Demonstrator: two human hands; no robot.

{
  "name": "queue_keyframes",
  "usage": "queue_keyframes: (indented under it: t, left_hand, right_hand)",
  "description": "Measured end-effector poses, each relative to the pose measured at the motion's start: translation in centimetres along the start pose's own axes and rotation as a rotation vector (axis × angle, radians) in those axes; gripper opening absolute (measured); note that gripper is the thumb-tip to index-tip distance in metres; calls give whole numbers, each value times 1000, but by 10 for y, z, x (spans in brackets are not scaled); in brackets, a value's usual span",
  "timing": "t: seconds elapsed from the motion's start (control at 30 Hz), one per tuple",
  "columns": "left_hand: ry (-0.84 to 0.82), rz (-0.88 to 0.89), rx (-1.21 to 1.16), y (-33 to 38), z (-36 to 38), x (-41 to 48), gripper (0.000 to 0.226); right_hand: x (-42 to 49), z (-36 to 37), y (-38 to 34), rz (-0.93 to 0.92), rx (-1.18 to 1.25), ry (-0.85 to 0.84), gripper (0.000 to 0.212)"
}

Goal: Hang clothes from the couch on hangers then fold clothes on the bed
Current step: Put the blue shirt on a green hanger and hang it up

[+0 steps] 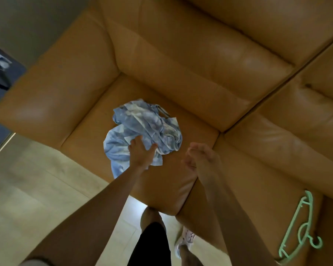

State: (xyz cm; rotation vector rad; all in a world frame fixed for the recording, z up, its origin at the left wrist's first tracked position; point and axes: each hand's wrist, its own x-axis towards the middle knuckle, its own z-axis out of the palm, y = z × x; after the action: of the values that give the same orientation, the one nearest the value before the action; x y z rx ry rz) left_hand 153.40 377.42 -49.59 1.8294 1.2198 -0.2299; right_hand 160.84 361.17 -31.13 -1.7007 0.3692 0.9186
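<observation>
Head view, looking down on a tan leather couch [181, 64]. A crumpled blue-and-white garment [148, 123] lies on the corner seat cushion. The person's left hand [141, 150] sinks into the near side of the heap, thumb and fingers grasping a bunch of cloth. The right hand [198, 156], motion-blurred, hovers just beside it, fingers loosely curled and empty. A green hanger [305, 200] lies well apart on the next cushion. The cloth looks thin, light and limp, so it will likely sag and unfurl when lifted. The collar or shoulders, not discernible in the heap, would probably give the better hold.
</observation>
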Motion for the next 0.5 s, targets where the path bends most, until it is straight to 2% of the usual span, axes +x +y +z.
queue_keyframes:
  t: [0.07, 0.2, 0.33, 0.43, 0.5]
  left_hand:
    - [12, 13, 50, -1, 11, 31, 85]
    - [12, -64, 98, -1, 44, 82, 116]
    - [23, -232, 121, -1, 80, 132, 140]
    - [86, -337, 192, -15, 103, 169, 151]
    - [136, -390, 230, -26, 103, 184, 150]
  right_hand:
    - [20, 9, 4, 31, -18, 2, 9]
    - [50, 8, 20, 22, -107, 17, 11]
    - [73, -13, 46, 83, -171, 115, 21]
    - [86, -27, 66, 127, -219, 147, 18]
    - [95, -31, 75, 136, -233, 173, 18]
